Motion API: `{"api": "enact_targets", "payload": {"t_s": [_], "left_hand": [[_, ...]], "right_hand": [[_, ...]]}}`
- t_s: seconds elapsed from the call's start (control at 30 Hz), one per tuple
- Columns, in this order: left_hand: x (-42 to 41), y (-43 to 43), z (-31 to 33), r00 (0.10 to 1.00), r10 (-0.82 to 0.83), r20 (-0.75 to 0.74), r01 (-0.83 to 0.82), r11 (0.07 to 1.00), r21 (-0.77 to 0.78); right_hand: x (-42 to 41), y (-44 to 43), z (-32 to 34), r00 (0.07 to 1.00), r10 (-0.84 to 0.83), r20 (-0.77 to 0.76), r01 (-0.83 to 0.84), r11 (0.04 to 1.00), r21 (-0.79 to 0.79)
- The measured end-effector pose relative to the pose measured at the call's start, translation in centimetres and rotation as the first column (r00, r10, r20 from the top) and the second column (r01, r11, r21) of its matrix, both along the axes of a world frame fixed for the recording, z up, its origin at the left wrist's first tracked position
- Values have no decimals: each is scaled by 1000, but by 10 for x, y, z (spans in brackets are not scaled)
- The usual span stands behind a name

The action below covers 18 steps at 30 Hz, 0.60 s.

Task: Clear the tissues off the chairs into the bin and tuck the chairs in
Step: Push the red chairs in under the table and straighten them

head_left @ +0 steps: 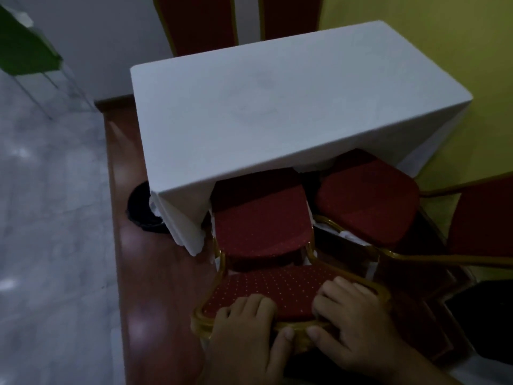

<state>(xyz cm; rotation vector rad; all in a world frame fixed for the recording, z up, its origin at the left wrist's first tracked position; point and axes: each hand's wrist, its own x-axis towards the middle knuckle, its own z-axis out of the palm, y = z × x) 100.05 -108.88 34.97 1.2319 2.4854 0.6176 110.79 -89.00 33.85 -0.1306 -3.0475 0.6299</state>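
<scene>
A red chair with a gold frame stands in front of me, its seat partly under the white-clothed table. Both hands grip the top of its backrest: my left hand on the left part, my right hand on the right part, thumbs on the gold rim. A second red chair sits to the right, angled, its seat partly under the table. A black bin stands on the floor at the table's near left corner. No tissue shows on either seat.
Two more red chair backs rise behind the table's far side. A third chair's back is at the right edge. Grey tiled floor lies left, a yellow wall right, and a green chair stands at the far left.
</scene>
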Motion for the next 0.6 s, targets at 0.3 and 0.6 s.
{"api": "enact_targets", "payload": {"t_s": [0.3, 0.6], "left_hand": [[35, 63, 3, 963, 260, -74, -264, 963, -53], [50, 74, 1, 931, 350, -107, -358, 930, -77]], "right_hand": [[-7, 62, -2, 993, 98, -70, -101, 994, -32], [-3, 71, -3, 995, 65, -73, -67, 998, -23]]}}
